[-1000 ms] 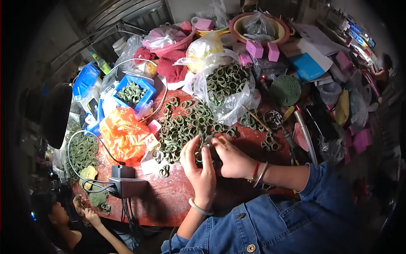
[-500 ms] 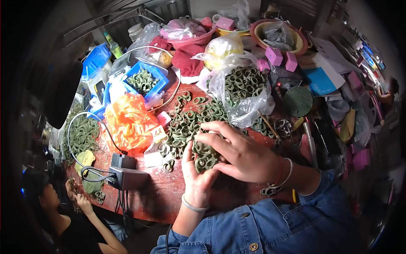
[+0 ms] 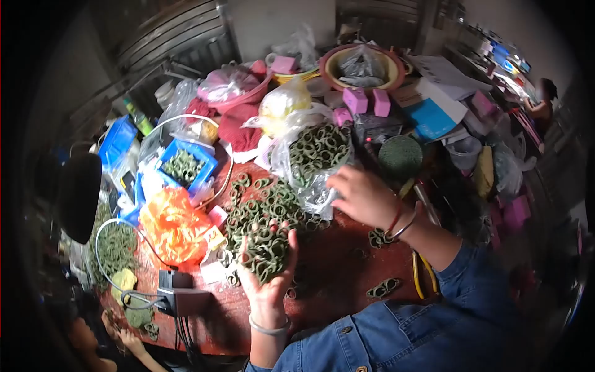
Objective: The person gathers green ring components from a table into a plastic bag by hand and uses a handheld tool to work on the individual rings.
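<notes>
Palm up, my left hand [image 3: 268,294] holds a heap of green rings [image 3: 266,253] at the near edge of a larger ring pile [image 3: 260,201] on the red table [image 3: 334,263]. My right hand [image 3: 361,193] is beside a clear plastic bag [image 3: 319,197] filled with green rings [image 3: 319,147]. Its fingers point left over the bag's near edge; whether they pinch anything is too unclear to tell. A few rings [image 3: 383,287] lie on the table, right of my left hand.
An orange bag [image 3: 176,226], a black power adapter [image 3: 180,296] with cables and a blue bin [image 3: 186,167] stand left. Yellow-handled pliers [image 3: 417,274] lie right. Pink blocks [image 3: 355,100] and basins [image 3: 392,65] are behind. A co-worker's hands [image 3: 127,340] are at lower left.
My hands have separated. The right moved up and away toward the clear bag, while the left dropped slightly with the rings heaped on its palm. The camera view has shifted.
</notes>
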Demonstrator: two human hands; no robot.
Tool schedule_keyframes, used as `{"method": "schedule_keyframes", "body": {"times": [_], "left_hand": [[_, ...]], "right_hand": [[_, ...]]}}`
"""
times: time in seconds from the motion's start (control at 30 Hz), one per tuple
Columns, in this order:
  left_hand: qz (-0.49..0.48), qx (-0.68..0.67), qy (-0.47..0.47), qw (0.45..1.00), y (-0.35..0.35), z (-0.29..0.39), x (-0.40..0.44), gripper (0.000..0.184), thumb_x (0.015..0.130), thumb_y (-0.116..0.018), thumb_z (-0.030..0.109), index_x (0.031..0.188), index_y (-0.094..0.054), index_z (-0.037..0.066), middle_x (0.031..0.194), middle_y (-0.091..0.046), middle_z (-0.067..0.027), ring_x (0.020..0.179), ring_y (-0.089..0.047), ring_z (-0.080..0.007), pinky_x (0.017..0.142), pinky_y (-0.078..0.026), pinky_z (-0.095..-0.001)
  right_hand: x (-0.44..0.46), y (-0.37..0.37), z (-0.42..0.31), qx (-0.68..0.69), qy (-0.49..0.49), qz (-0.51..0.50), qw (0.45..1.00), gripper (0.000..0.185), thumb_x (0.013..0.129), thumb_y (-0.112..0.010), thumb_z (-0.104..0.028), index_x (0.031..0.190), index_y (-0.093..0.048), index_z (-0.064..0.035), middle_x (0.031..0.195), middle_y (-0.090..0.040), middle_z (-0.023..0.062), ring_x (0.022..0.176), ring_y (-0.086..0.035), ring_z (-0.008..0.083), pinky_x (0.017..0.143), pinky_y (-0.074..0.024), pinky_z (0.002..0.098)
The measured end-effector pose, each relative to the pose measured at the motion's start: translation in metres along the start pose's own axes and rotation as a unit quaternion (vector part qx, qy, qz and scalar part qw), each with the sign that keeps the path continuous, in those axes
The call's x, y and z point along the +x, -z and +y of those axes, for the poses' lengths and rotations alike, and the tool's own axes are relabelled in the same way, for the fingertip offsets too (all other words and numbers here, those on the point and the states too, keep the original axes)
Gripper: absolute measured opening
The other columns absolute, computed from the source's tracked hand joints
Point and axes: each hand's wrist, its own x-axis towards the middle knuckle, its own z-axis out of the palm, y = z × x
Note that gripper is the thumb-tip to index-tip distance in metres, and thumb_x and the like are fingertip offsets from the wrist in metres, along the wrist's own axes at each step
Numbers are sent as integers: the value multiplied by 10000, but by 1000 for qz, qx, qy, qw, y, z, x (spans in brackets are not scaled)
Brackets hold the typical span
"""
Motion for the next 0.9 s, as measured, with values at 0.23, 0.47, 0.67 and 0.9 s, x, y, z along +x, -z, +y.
{"method": "schedule_keyframes", "body": {"times": [0.23, 0.47, 0.67, 0.9], "left_hand": [[-27, 45, -22, 998, -50, 2, -4, 240, 966, -556, 192, 1041, -738, 55, 1058, -745, -165, 1032, -692, -324, 1076, -484, -576], [-66, 20, 33, 997, -85, -11, 56, 298, 959, -513, 223, 1102, -705, 46, 1122, -718, -187, 1129, -643, -360, 1107, -436, -613], [-103, 164, 86, 977, -105, -54, 138, 242, 950, -520, 223, 1002, -702, 72, 1004, -717, -158, 985, -675, -334, 1028, -484, -581], [-173, 707, -383, 568, -77, -64, 195, 209, 902, -708, 250, 983, -755, 63, 993, -697, -84, 961, -651, -259, 918, -496, -414]], "right_hand": [[-10, -19, -60, 5, 52, 60, 997, 93, 854, -599, -37, 945, -610, -51, 947, -548, 132, 913, -607, 288, 810, -513, 387], [-15, -19, -15, -83, 7, 75, 994, 130, 837, -635, -136, 918, -642, -35, 920, -635, 148, 798, -658, 309, 666, -542, 431], [-26, -8, -58, -115, 17, 21, 993, 131, 812, -635, -108, 925, -635, -41, 907, -616, 130, 841, -667, 269, 723, -570, 382], [-35, 13, -52, -36, -2, 32, 999, 169, 859, -638, -109, 996, -597, -19, 953, -570, 126, 833, -662, 279, 726, -563, 380]]}}
